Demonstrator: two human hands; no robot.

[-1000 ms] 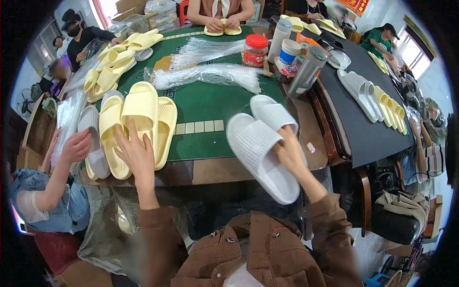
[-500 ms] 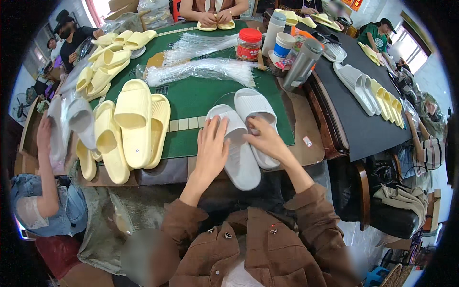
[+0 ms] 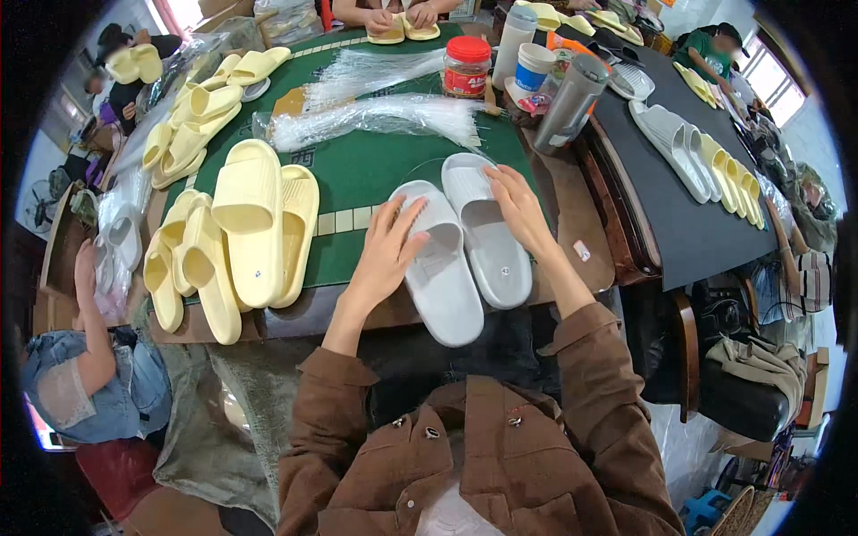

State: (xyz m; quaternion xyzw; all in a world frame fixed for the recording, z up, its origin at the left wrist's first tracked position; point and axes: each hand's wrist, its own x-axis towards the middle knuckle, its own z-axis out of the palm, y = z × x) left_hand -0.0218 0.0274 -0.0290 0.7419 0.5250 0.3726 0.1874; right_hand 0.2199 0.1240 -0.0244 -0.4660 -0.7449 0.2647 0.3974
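Note:
Two grey slippers lie side by side at the table's near edge, soles down, straps away from me. My left hand [image 3: 386, 248] rests over the outer side of the left grey slipper's [image 3: 444, 299] strap, fingers spread and thumb apart. Against the outer side of the right grey slipper's [image 3: 500, 268] strap lies my right hand [image 3: 521, 207], fingers stretched over its edge; its thumb is mostly hidden. A thin clear loop arcs behind the straps. Left of these, several pale yellow slippers [image 3: 246, 205] are stacked and leaning together.
Bundles of thin clear plastic strips [image 3: 380, 125] lie on the green mat [image 3: 349, 183], near a red-lidded jar [image 3: 466, 67] and a grey flask [image 3: 569, 103]. More yellow slippers [image 3: 192, 134] stand far left. Other people work around; one arm [image 3: 87, 295] reaches in from the left.
My right hand has slid from between the slippers to the right slipper's outer side. That slipper's heel has swung outward, baring its footbed. A co-worker at far left now holds up yellow slippers.

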